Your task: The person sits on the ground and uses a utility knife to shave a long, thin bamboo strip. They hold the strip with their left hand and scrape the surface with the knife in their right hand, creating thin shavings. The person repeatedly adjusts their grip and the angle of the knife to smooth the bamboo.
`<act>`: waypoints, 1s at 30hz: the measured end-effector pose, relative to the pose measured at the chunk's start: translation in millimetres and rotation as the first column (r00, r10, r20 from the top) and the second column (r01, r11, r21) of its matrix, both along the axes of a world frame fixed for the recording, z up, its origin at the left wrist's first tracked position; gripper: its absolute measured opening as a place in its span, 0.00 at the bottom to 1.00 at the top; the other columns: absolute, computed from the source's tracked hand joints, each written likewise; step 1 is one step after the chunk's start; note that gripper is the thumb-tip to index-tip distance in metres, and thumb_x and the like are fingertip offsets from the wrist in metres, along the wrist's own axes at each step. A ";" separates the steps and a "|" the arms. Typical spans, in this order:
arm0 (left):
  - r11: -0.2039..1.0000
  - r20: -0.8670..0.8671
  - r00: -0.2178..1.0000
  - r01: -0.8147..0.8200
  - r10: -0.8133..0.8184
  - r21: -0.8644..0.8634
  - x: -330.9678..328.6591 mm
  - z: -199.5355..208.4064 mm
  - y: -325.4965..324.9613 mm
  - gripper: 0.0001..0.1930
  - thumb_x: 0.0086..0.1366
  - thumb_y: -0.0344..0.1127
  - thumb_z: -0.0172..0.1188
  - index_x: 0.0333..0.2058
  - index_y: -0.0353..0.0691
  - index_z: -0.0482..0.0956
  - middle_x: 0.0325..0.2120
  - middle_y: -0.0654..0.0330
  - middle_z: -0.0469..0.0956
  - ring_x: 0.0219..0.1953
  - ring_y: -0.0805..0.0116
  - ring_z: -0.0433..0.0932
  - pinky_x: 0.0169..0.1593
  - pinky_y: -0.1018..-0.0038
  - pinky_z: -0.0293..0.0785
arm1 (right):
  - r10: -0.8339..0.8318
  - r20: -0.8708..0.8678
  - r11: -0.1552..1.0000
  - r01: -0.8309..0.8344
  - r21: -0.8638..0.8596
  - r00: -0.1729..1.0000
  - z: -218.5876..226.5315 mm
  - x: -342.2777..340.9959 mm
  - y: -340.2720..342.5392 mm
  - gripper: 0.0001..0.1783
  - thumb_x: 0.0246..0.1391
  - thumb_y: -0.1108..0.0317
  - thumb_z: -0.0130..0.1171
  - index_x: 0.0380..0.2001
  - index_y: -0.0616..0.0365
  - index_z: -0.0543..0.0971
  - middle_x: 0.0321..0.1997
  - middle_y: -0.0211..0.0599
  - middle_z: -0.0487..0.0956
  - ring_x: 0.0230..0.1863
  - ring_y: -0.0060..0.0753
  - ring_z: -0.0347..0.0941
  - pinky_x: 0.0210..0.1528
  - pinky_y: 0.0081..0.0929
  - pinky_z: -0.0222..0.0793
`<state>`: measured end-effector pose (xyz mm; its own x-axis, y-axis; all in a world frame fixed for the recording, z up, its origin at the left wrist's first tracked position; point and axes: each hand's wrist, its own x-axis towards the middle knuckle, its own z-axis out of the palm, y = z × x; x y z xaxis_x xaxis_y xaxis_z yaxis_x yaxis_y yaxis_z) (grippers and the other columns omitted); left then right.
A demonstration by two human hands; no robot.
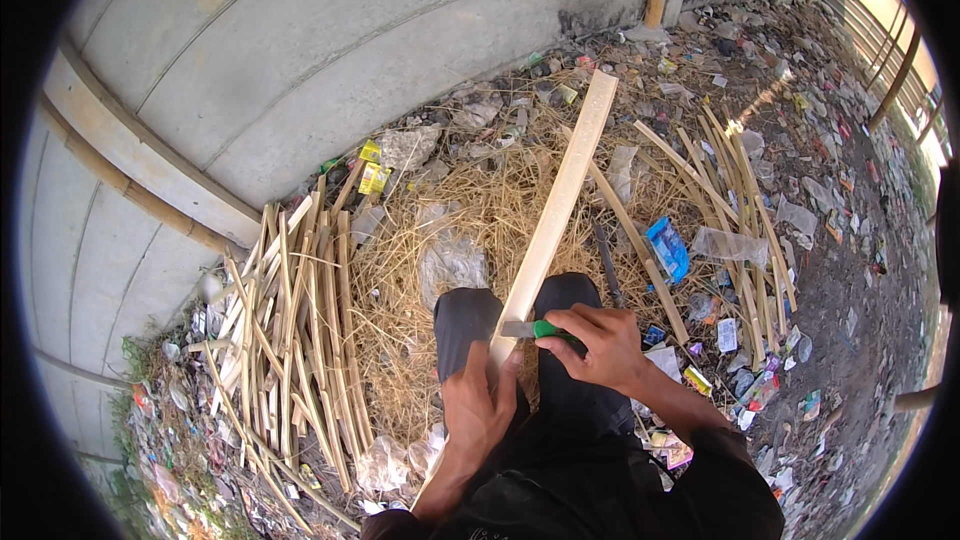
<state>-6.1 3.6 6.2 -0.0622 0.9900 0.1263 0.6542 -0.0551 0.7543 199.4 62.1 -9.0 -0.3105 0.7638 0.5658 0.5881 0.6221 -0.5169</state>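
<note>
A long, flat, pale tan strip of what looks like bamboo (562, 195) is held on a slant between two knees in dark trousers (465, 325), with yellow straw (400, 285) below. It seems light and stiff, maybe sharp-edged, so it is best gripped by its sides near the low end. There it is pinched by the left hand (480, 405), thumb and fingers closed. A green-handled knife with a grey blade (543, 328) is gripped tight by the right hand (600, 348), its blade laid across the strip.
</note>
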 end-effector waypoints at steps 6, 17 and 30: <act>0.999 0.004 1.000 0.012 -0.012 0.038 0.7 -0.7 0.5 0.17 0.75 0.40 0.66 0.34 0.35 0.71 0.13 0.52 0.70 0.13 0.54 0.73 0.21 0.61 0.65 | -0.031 0.004 0.999 0.031 0.039 1.000 1.1 2.0 -0.3 0.14 0.62 0.50 0.72 0.41 0.44 0.86 0.26 0.25 0.81 0.23 0.32 0.81 0.23 0.31 0.74; 0.998 -0.073 0.997 -0.011 0.006 -0.070 -15.0 -6.2 -28.3 0.16 0.73 0.41 0.68 0.35 0.37 0.72 0.14 0.46 0.75 0.18 0.39 0.79 0.23 0.52 0.71 | -0.359 -0.241 0.933 0.352 -0.074 0.902 6.3 62.0 41.9 0.15 0.63 0.60 0.73 0.43 0.61 0.84 0.38 0.45 0.88 0.32 0.47 0.87 0.33 0.33 0.81; 0.999 0.080 0.997 -0.001 0.005 -0.047 2.7 7.8 0.4 0.16 0.71 0.38 0.72 0.35 0.34 0.74 0.16 0.45 0.77 0.17 0.43 0.79 0.21 0.58 0.69 | 0.104 -0.079 0.993 -0.107 -0.039 0.992 -16.4 -3.0 0.7 0.16 0.58 0.59 0.76 0.45 0.54 0.85 0.31 0.31 0.86 0.25 0.37 0.84 0.26 0.31 0.77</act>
